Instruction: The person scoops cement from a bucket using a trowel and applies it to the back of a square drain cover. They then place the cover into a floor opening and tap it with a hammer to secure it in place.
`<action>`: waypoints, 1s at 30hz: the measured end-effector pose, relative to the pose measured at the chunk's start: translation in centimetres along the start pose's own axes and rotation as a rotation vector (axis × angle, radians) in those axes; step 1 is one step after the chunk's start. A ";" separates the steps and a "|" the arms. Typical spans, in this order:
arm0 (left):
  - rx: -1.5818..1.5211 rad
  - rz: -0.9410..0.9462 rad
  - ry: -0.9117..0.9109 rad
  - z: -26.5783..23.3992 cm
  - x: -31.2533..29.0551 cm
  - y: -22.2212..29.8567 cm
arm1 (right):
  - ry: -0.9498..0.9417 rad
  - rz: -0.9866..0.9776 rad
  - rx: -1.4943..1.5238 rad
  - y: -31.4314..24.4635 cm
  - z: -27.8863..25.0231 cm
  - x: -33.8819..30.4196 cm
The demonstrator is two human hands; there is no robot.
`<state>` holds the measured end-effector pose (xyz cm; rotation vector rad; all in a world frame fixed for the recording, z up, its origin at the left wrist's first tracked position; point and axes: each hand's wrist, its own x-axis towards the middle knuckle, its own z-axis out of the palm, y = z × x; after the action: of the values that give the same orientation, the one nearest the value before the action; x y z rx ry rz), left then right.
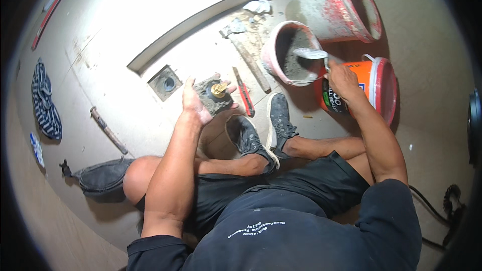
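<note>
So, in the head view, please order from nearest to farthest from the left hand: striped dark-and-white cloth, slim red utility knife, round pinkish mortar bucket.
1. Slim red utility knife, right of the left hand.
2. Round pinkish mortar bucket, farther right, forward.
3. Striped dark-and-white cloth, far left side.

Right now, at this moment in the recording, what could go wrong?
The paste-coated square piece lies on the left hand, fingers spread under it, so it might tip or shed paste. Paste could also drip from the trowel in the right hand, over the bucket. The red knife lies near the shoes and might get kicked; I can't tell whether its blade is out.
</note>
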<state>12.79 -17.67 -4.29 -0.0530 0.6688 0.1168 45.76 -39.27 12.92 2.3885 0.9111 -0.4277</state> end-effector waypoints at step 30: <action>0.024 0.041 -0.022 -0.1 0.6 0.0 | 0.127 0.190 0.389 -1.0 5.0 3.9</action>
<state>13.15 -17.60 -4.74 -0.0150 0.6491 0.1482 47.39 -39.63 6.72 2.8548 0.6926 -0.4132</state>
